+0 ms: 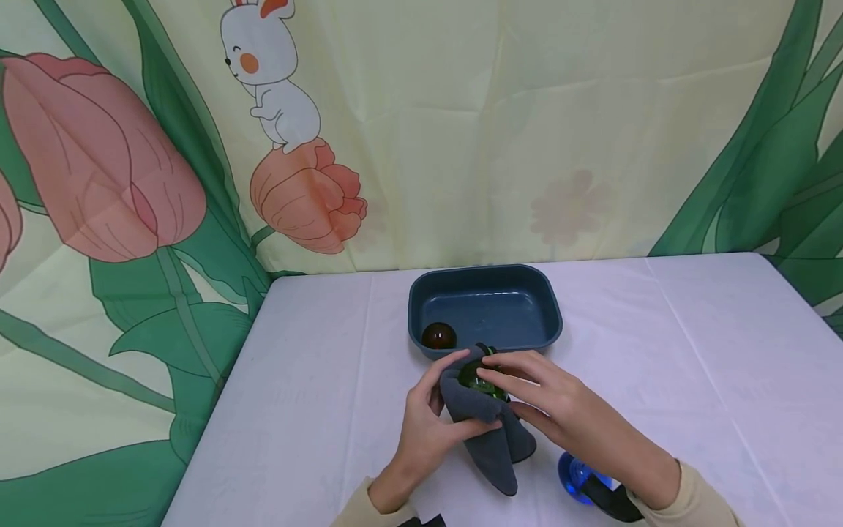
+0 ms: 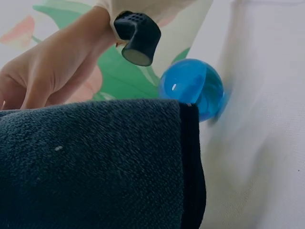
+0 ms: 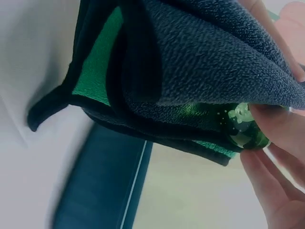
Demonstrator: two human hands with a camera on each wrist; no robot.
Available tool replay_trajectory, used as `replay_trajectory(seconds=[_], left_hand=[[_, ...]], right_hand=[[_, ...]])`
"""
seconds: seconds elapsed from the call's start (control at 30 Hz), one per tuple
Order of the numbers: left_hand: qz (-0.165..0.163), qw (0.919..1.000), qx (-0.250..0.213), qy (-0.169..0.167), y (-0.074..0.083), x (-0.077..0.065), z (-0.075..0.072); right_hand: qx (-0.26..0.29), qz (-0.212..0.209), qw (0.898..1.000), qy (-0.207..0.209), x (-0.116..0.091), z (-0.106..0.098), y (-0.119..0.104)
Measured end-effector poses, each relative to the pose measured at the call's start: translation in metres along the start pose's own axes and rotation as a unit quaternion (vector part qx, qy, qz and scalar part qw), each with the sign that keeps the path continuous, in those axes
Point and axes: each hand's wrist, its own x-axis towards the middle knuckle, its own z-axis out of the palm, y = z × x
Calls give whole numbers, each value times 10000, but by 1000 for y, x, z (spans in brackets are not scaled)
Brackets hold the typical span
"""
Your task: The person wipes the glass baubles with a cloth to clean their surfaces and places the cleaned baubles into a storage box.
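Note:
A dark grey cloth (image 1: 484, 410) with a black edge is bunched around a green glass-like ball (image 1: 470, 377), in front of the basin. My left hand (image 1: 428, 424) grips the cloth from the left, its thumb across the near side. From the right, the fingers of my right hand (image 1: 566, 399) pinch the ball. In the right wrist view, the green ball (image 3: 245, 126) shows pale specks between fingertips and cloth, partly covered. The cloth (image 2: 90, 162) fills the lower left of the left wrist view and hides my left fingers there.
A dark blue rectangular basin (image 1: 500, 272) stands at the back of the white-covered table (image 1: 316, 395). In its near left corner lies a dark brown ball (image 1: 439, 336). A clear blue ball (image 2: 190, 88) rests on the table beside my right forearm. Behind hangs a printed curtain (image 1: 448, 146).

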Motion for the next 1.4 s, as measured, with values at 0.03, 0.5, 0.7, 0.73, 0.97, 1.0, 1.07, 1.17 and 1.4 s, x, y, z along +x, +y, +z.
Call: replay_trajectory(seconds=[0.03,0.5,0.7,0.73,0.97,1.0,1.07,1.17,1.4], left_hand=[[5,10000,0,-1,0,0,0],[384,9991,194,-41,-4,0,0],[237,9996,124,-23,-3,0,-1],[219,9997,97,-8,-3,0,-1],[395,9992,-68,-2,-5,1,-3],[443,9990,-64,-13,-5,2,-4],[466,9989,-103,-27,-6,2,-4],[479,9987,-145,-38,-7,3,-4],[659,9977,-84,-109,-6,3,-4]], right_hand=[[-23,-48,10000,24,0,0,0],[2228,1929,9555,-152,7,-4,-5],[2651,2340,9350,-285,7,-5,-4],[2592,2307,9375,-274,7,-5,-4],[1703,1718,9703,-40,7,-1,-5],[1531,1574,9756,8,6,-1,-5],[1246,1230,9845,77,5,0,-4],[975,782,9921,141,4,1,-2],[485,312,9979,281,2,4,1]])
